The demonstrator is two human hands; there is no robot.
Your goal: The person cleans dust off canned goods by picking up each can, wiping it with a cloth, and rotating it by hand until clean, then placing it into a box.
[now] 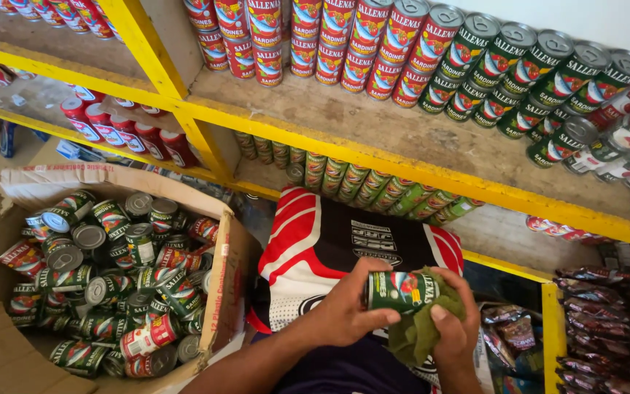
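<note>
Left hand clasps a green can lying sideways, fingers curled round its end, thumb along its underside. Right hand presses a green cloth against the can's other end, fingers bent over the cloth and the can's rim. Both hands are closed on the can, held over the lap. Left of the grip stands a cardboard box heaped with cans. Above the grip, a yellow shelf carries rows of red and green cans.
</note>
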